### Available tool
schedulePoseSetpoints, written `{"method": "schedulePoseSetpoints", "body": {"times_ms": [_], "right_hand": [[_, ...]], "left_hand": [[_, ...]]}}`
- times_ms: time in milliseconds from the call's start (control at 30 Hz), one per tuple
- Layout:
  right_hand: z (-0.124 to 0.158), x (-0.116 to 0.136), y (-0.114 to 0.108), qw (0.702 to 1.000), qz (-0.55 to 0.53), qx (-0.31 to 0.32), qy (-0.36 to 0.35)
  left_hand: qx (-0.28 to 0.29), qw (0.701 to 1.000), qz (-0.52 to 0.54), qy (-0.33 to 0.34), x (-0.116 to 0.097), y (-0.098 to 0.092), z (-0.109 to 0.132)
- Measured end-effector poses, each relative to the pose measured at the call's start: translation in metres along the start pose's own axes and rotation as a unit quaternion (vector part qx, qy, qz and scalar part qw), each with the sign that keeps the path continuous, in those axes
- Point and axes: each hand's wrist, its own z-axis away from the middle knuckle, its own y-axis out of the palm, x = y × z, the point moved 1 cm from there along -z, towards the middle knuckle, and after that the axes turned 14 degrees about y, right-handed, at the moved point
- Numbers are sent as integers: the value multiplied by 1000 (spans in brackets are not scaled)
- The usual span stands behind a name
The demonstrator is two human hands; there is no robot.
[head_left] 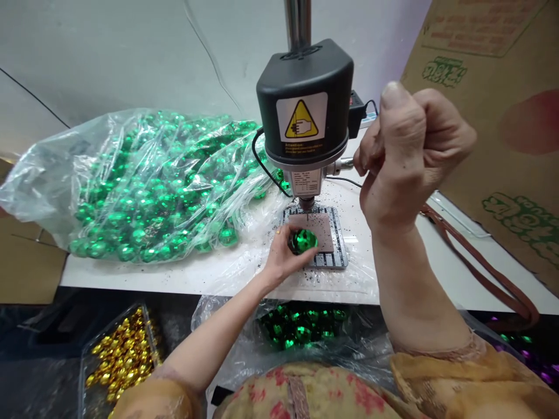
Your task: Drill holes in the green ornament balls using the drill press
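Observation:
My left hand (279, 256) is closed round a shiny green faceted ball (304, 240), thumb in front and fingers behind. The ball is low over the base plate (340, 253) of a small black-topped drill press (304, 105); a thin flat board (324, 233) lies on that plate. Above and slightly behind the ball, the drill chuck (307, 203) points down. My right hand (414, 145) is raised in a fist beside the drill head, at the end of its metal feed lever (343, 166). Most of the lever's grip is hidden by the fingers.
A clear plastic bag (152, 186) full of green balls lies left on the white table (174, 276). Dark shavings surround the drill base. Below the edge are more green balls (301, 331) and a bin (82, 372) of gold balls. A cardboard box (493, 116) and brown strap (476, 262) are right.

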Motion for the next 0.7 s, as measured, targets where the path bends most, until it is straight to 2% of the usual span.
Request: {"method": "schedulePoseSetpoints", "body": {"times_ms": [67,133,167,200,233,300,367,500,600,700], "right_hand": [[1,-1,-1,1000,-1,2,-6],[3,-2,-2,1000,1,-4,-9],[4,-2,-2,1000,3,-9,-9],[5,-2,-1,1000,7,-14,-4],[5,-3,-1,1000,8,-19,0],[6,-3,-1,1000,9,-20,2],[6,-3,-1,1000,4,-21,-7],[7,-2,-1,1000,3,-19,-12],[8,0,-1,1000,7,-14,-2],[8,0,-2,1000,19,-17,-3]], "left_hand": [[116,992,4,44,-19,-17,18],[260,959,18,113,-35,-33,37],[313,939,22,141,-40,-41,44],[342,926,23,158,-42,-47,47],[341,926,19,161,-39,-53,47],[259,956,-7,136,-22,-60,32],[124,986,-50,101,7,-63,1],[-7,992,-113,57,75,-49,-82],[-35,993,-104,49,110,-29,-131],[-31,995,-70,57,128,-11,-155]]}}
